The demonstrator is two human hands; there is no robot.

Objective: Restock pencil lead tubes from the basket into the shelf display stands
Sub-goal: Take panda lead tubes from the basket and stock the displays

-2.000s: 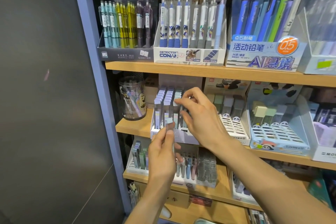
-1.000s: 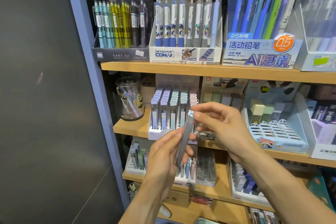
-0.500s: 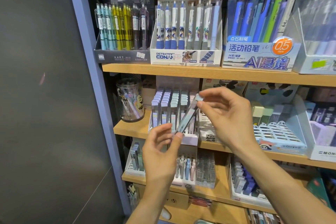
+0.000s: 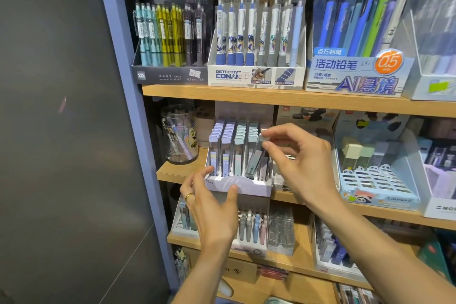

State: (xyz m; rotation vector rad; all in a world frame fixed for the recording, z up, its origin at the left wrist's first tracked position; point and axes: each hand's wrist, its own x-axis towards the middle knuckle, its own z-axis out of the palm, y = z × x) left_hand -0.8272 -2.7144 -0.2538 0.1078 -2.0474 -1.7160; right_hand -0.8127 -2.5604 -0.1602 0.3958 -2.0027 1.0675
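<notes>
Head view. Right hand (image 4: pixel 306 163) pinches the cap end of a lead tube (image 4: pixel 255 160) between thumb and forefinger; the other fingers (image 4: pixel 278 128) are curled loosely above. The tube is tilted, cap up and to the right, its lower end down in the right part of the white stand (image 4: pixel 256 186) on the middle shelf (image 4: pixel 172 174). Whether the lower end sits fully in a slot cannot be told.

Left hand (image 4: pixel 209 207) is at the stand's front left corner, fingers apart: forefinger tip at the top left edge, thumb pressed on the front panel. A ring (image 4: pixel 189 196) is on one finger.

The stand holds rows of upright tubes, lilac caps on the left, pale teal toward the right. A clear jar (image 4: pixel 180 140) stands just left of it. A panda stand (image 4: pixel 377 180) to the right is partly filled, with open slots near its front.

Top shelf (image 4: pixel 246 95): boxes of mechanical pencils. Lower shelf (image 4: pixel 296 249): more tube stands, partly hidden by the left hand.
</notes>
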